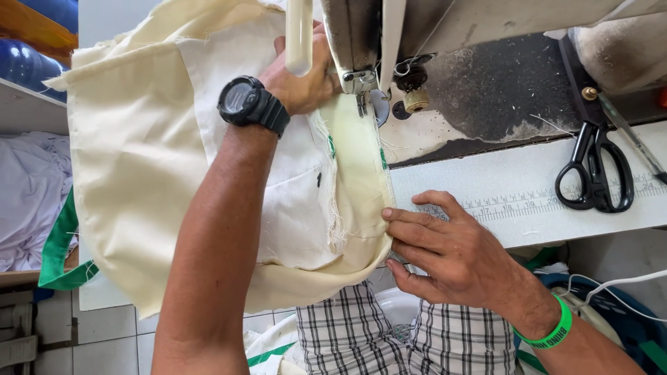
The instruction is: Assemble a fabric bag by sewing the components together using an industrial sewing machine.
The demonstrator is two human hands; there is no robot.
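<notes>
**Seam under the needle, lower hem yet to pass**

We have the cream fabric bunched up and fed into the sewing machine, with its folded edge running from the presser foot at 12 o'clock down toward 6 o'clock. Our left hand, a black watch on its wrist, lies flat on the fabric just at 9 o'clock of the foot, fingers spread loosely and pressing rather than clamped. Our right hand, with a green wristband, has its fingers together, the tips pushing against the folded edge at 4 o'clock.

By our reckoning the stretch between foot and right hand has yet to pass the needle; how much lies stitched behind the foot we cannot tell, as the machine head hides it. Frayed threads show along the inner white panel.

On the counter at 3 o'clock lie black scissors beside a printed ruler strip, well apart from the fabric. The loose bulk of fabric hanging at 9 o'clock, with a green strap, could drag on the feed. White tube overhangs our left hand.
</notes>
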